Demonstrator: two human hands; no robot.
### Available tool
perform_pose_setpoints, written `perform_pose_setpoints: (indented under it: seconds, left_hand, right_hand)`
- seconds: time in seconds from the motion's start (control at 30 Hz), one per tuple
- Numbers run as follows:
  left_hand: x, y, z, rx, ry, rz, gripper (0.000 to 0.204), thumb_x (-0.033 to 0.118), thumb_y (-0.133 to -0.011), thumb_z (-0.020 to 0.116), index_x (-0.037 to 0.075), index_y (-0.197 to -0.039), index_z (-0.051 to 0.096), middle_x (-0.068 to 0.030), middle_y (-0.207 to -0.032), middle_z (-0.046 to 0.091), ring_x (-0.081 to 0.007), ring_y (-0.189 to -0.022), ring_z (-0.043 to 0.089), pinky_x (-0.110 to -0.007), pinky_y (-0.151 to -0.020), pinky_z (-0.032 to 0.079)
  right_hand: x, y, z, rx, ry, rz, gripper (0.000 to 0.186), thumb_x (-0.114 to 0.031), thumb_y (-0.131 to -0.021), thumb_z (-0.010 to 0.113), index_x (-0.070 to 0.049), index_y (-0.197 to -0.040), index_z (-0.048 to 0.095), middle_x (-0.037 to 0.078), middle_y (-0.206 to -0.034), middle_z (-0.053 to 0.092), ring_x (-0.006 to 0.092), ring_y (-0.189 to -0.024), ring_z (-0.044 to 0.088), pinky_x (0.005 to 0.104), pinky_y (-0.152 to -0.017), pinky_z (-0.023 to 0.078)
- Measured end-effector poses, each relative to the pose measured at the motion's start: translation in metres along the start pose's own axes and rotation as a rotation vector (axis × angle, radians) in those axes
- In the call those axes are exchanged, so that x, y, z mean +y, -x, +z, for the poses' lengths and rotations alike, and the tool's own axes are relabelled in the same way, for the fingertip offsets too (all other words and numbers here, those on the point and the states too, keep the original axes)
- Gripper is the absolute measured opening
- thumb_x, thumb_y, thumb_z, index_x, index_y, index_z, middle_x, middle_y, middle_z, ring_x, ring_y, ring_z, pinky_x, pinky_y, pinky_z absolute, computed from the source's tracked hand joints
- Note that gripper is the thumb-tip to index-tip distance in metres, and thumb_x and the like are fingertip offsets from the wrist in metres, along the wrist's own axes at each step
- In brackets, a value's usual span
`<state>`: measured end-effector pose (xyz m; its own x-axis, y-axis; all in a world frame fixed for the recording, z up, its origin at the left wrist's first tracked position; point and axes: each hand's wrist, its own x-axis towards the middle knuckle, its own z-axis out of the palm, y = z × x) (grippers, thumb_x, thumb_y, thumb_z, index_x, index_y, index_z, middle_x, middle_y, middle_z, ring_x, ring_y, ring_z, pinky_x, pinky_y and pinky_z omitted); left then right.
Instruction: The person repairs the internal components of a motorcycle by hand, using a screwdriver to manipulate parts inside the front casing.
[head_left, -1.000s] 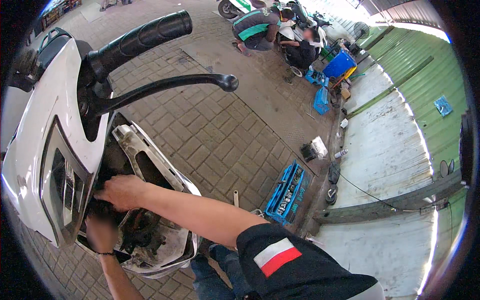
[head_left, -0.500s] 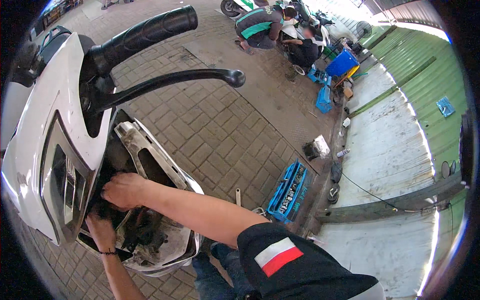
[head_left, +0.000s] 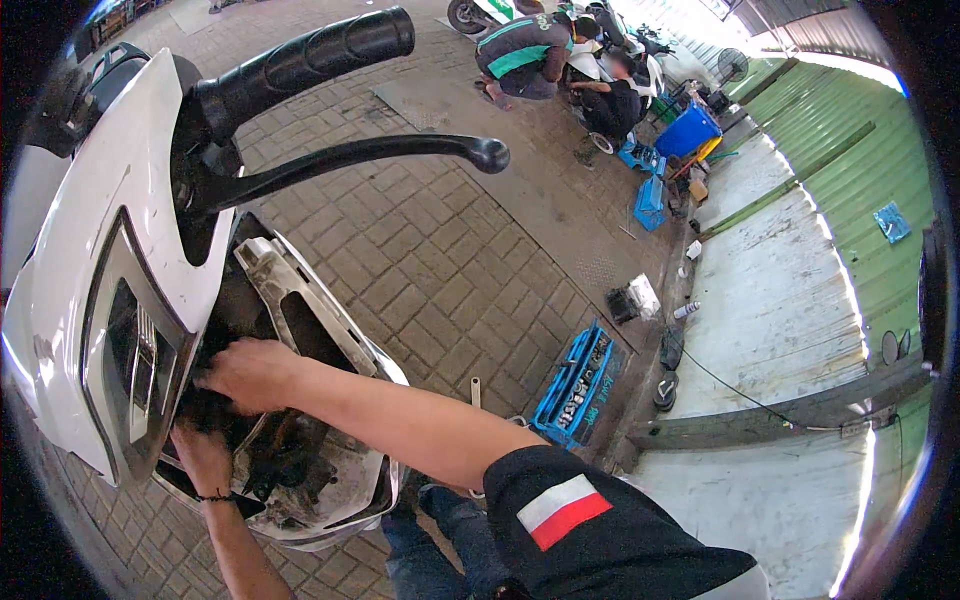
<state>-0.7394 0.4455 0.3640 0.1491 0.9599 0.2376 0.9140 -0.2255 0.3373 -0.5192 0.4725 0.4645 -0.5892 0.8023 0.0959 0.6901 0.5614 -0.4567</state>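
Observation:
A white scooter front point(head_left: 95, 260) with its inner panels removed fills the left side, and both my hands reach into the dark cavity behind it. My right hand point(head_left: 258, 374) is higher, its fingers bent inward over something I cannot make out. Just below it is my left hand point(head_left: 203, 458), wearing a dark wrist cord; its fingers are hidden behind the headlight edge. Over them extend the black handlebar grip point(head_left: 310, 65) and the black brake lever point(head_left: 360, 160). Beneath the hands lies the grimy lower body panel point(head_left: 335, 490).
A blue toolbox point(head_left: 575, 385) full of sockets stands open on the paving, a wrench point(head_left: 476, 393) beside it. Two people point(head_left: 525, 50) crouch at another scooter farther off, near a blue bin point(head_left: 687, 128). A stained wall point(head_left: 750, 280) runs along the right.
The scooter appears shifted slightly right in the view. My right hand has turned a little inside the cavity, while my left hand stays nearly in place.

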Motion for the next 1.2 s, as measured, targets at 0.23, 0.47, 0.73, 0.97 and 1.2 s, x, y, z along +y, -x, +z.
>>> perform_pose_setpoints:
  seconds: [0.23,0.47,0.73,0.97,1.2]
  left_hand:
    - [0.014,-0.002,-0.01,-0.094,0.005,-0.006,0.036,0.014,-0.075,0.052,-0.002,-0.108,0.051,-0.0203,-0.111,0.051,-0.0388,-0.105,0.042,-0.045,-0.093,0.032]
    - [-0.004,0.0,-0.004,-0.052,0.019,0.035,0.033,0.017,-0.078,0.052,-0.002,-0.106,0.054,-0.0194,-0.112,0.052,-0.0376,-0.101,0.045,-0.044,-0.089,0.034]
    - [0.051,-0.005,-0.036,-0.059,0.161,-0.13,0.027,0.014,-0.077,0.055,-0.001,-0.099,0.059,-0.0194,-0.101,0.058,-0.0377,-0.097,0.048,-0.043,-0.085,0.038]
    - [0.06,-0.016,-0.046,-0.168,0.403,-0.155,0.026,0.009,-0.074,0.054,-0.001,-0.097,0.059,-0.0186,-0.101,0.057,-0.0377,-0.099,0.047,-0.043,-0.084,0.038]
    - [0.04,-0.002,-0.028,-0.084,0.005,-0.095,0.031,0.013,-0.077,0.054,0.0,-0.104,0.055,-0.0184,-0.107,0.054,-0.0369,-0.098,0.046,-0.043,-0.088,0.035]
  right_hand:
    - [0.014,-0.005,0.02,0.035,-0.011,-0.07,0.013,-0.011,-0.071,0.053,-0.006,-0.081,0.059,0.011,-0.081,0.061,0.0319,-0.081,0.06,0.0417,-0.071,0.05]
    - [0.005,-0.007,0.01,-0.018,0.078,-0.074,0.012,-0.012,-0.071,0.054,-0.003,-0.077,0.06,0.012,-0.083,0.062,0.0306,-0.084,0.061,0.0395,-0.073,0.05]
    - [0.01,-0.008,0.012,-0.167,-0.002,-0.016,0.018,-0.015,-0.069,0.056,-0.002,-0.08,0.062,0.016,-0.085,0.061,0.0327,-0.086,0.06,0.0403,-0.077,0.049]
    - [-0.003,0.0,-0.007,-0.131,-0.057,0.087,0.025,-0.015,-0.067,0.057,-0.003,-0.089,0.061,0.016,-0.088,0.061,0.0329,-0.087,0.059,0.0416,-0.075,0.049]
    - [0.013,-0.004,0.018,-0.026,-0.093,-0.069,0.019,-0.015,-0.072,0.055,-0.007,-0.088,0.061,0.016,-0.088,0.06,0.0344,-0.087,0.059,0.0419,-0.074,0.051]
